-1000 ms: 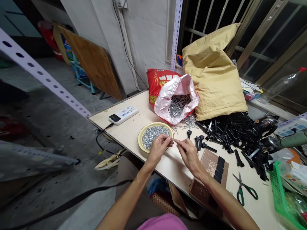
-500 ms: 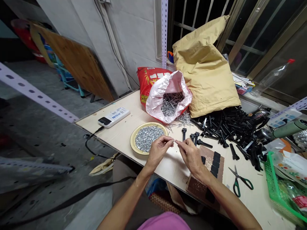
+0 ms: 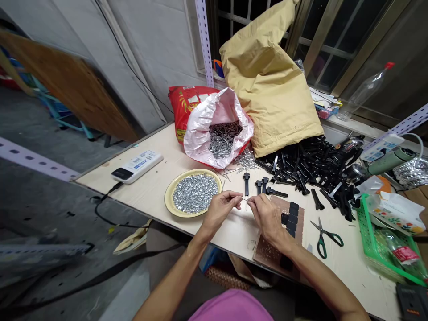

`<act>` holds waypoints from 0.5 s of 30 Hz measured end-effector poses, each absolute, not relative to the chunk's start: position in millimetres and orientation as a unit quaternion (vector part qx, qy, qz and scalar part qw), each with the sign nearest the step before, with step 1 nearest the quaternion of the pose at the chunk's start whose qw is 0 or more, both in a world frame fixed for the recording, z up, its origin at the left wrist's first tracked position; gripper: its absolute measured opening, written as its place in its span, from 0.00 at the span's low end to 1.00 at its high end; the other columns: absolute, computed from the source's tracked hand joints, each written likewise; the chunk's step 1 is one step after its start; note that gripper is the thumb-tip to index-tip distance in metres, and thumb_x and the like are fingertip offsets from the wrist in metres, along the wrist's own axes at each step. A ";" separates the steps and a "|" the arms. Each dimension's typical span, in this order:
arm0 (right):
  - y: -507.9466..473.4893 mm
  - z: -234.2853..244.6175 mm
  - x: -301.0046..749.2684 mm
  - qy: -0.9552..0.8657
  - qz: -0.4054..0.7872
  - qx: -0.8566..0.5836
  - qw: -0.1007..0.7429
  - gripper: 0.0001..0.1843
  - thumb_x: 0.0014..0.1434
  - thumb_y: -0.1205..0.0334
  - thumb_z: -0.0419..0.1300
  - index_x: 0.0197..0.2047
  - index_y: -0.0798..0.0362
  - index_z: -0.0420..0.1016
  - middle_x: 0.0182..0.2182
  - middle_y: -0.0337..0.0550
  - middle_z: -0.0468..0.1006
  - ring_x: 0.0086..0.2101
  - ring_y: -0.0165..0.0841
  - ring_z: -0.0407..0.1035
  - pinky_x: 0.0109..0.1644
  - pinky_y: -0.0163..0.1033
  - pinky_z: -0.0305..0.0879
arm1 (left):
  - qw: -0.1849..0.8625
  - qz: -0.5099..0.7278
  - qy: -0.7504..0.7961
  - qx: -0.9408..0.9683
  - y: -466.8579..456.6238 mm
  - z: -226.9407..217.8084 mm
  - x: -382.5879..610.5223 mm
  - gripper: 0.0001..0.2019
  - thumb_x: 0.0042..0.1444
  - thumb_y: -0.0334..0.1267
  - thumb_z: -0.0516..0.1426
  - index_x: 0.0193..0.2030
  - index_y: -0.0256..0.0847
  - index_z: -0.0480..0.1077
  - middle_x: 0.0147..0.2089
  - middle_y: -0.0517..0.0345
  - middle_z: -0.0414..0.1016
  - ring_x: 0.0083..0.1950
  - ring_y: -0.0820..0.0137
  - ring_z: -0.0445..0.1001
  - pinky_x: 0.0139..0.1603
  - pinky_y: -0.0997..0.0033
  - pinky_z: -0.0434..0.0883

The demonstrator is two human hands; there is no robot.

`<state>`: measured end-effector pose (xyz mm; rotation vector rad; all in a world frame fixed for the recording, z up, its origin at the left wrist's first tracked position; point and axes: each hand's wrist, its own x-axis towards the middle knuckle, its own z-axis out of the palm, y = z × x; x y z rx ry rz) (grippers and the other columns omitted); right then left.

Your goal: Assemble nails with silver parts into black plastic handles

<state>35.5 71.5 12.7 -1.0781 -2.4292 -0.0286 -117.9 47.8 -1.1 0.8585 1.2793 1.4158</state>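
Note:
My left hand (image 3: 219,209) and my right hand (image 3: 266,216) meet over the front of the table, both closed in a pinch. A thin metal pin (image 3: 245,199) spans the small gap between their fingertips. Any smaller piece on it is hidden by the fingers. Just left of my left hand is a yellowish plate (image 3: 169,200) heaped with small shiny metal pieces (image 3: 195,192). Black plastic parts with T-shaped heads (image 3: 246,183) lie beyond my hands. Under my right wrist is a brown board (image 3: 277,203) bearing a row of black pads (image 3: 293,213).
Behind the plate, a red bag (image 3: 180,104) gapes with many metal pins inside. A large tan paper sack (image 3: 274,93) leans beside a pile of black parts (image 3: 307,167). Scissors (image 3: 323,238) and a green basket (image 3: 366,240) lie right; a white power bank (image 3: 137,166) sits left.
The camera has turned right, so the table things sit further left in view. My fingertips are slightly further apart, and more of the pin shows between them.

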 end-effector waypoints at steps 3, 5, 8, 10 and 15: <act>73.4 9.4 40.1 -0.906 -0.079 -0.341 0.238 0.13 0.66 0.67 0.48 0.34 0.54 0.72 0.27 0.42 0.74 0.28 0.30 0.66 0.30 0.35 0.54 | 0.546 0.575 0.508 0.337 48.3 -5.8 -117.6 0.12 0.39 0.43 0.65 0.28 0.36 0.74 0.20 0.62 0.72 0.22 0.75 0.69 0.27 0.74 0.68; 75.7 9.0 42.8 -0.911 -0.039 -0.338 0.235 0.12 0.65 0.67 0.49 0.35 0.54 0.73 0.27 0.42 0.74 0.29 0.30 0.66 0.30 0.35 0.55 | 0.558 0.565 0.506 0.335 47.8 -7.7 -117.8 0.14 0.38 0.44 0.65 0.28 0.35 0.74 0.21 0.62 0.72 0.22 0.74 0.69 0.27 0.73 0.69; 79.1 11.4 45.4 -0.878 0.151 -0.387 0.239 0.11 0.65 0.63 0.51 0.34 0.53 0.72 0.29 0.40 0.74 0.29 0.28 0.67 0.30 0.32 0.57 | 0.544 0.554 0.514 0.364 47.0 -8.3 -117.5 0.13 0.40 0.44 0.64 0.29 0.36 0.74 0.23 0.60 0.73 0.23 0.73 0.70 0.28 0.73 0.69; 80.3 13.8 46.5 -0.840 0.263 -0.406 0.246 0.11 0.64 0.63 0.51 0.32 0.53 0.72 0.28 0.38 0.74 0.29 0.28 0.68 0.31 0.32 0.60 | 0.524 0.546 0.521 0.394 47.1 -8.7 -116.3 0.11 0.43 0.43 0.63 0.30 0.37 0.74 0.24 0.60 0.73 0.24 0.73 0.71 0.29 0.72 0.69; 77.3 17.9 49.4 -0.806 0.295 -0.434 0.274 0.09 0.62 0.62 0.53 0.33 0.53 0.73 0.29 0.40 0.74 0.31 0.31 0.69 0.35 0.35 0.62 | 0.382 0.550 0.554 0.494 46.9 -12.0 -108.6 0.06 0.50 0.41 0.59 0.30 0.42 0.75 0.30 0.58 0.74 0.24 0.72 0.69 0.29 0.72 0.68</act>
